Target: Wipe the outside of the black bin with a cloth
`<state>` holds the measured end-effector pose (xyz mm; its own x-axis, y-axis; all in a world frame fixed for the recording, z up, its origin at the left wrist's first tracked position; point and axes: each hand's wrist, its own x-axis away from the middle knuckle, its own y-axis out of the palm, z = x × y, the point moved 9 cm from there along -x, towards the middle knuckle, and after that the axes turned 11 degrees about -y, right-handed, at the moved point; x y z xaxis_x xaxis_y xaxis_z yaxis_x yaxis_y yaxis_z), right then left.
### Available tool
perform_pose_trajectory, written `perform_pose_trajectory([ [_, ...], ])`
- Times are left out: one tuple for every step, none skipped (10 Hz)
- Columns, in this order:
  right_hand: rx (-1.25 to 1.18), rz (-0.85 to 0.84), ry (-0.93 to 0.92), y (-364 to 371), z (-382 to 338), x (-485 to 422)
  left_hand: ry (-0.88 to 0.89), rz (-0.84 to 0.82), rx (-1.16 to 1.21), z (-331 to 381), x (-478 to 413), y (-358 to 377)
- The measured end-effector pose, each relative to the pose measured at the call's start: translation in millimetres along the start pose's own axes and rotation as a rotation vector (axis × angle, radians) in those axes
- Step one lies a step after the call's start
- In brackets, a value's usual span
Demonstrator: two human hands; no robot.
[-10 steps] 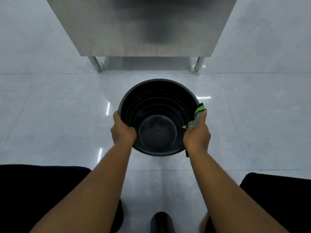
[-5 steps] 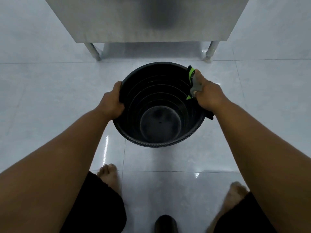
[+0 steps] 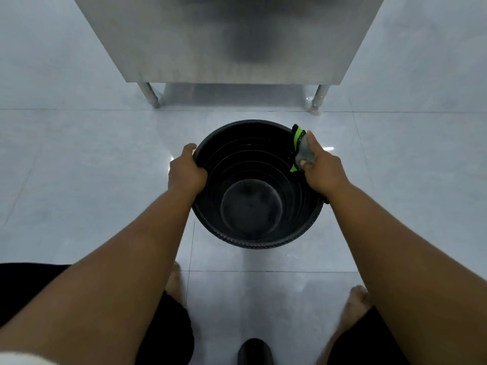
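Observation:
The round black bin (image 3: pixel 250 206) stands upright on the pale tiled floor, empty, its ribbed inside facing me. My left hand (image 3: pixel 185 173) grips the bin's left rim, thumb inside. My right hand (image 3: pixel 320 168) presses a grey cloth with green and black edging (image 3: pixel 300 147) against the upper right rim and outer wall. Part of the cloth hangs down the outside, hidden behind my wrist.
A stainless steel cabinet (image 3: pixel 224 38) on short legs (image 3: pixel 151 97) stands just behind the bin. Glossy floor tiles (image 3: pixel 79 167) spread to both sides. My bare feet (image 3: pixel 354 304) and black shorts sit at the bottom edge, beside a small dark object (image 3: pixel 254 351).
I have risen from a low squat, so the view is higher. My right hand with the cloth has slid along the right rim from the near side to the far side.

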<state>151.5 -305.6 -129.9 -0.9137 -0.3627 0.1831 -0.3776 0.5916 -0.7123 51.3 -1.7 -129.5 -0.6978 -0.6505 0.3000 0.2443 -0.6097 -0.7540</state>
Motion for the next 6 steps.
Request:
perform_pose_trajectory([
  [-0.015, 0.031, -0.005, -6, -2, 32, 0.005, -0.013, -0.057, -3, 20, 6],
  [-0.062, 0.11, -0.004, -15, 2, 57, 0.028, -0.084, -0.087, -2, 32, 16],
  [0.037, 0.133, -0.005, -19, 14, 72, 0.014, -0.127, -0.099, -4, 40, 22],
  [0.052, 0.111, 0.023, -17, 21, 73, -0.008, -0.179, -0.068, -7, 42, 26],
  [0.093, 0.053, 0.058, -17, 16, 72, -0.033, -0.262, -0.11, -6, 43, 26],
  [0.137, 0.028, 0.085, -29, 10, 67, -0.063, -0.226, -0.164, -3, 33, 4],
])
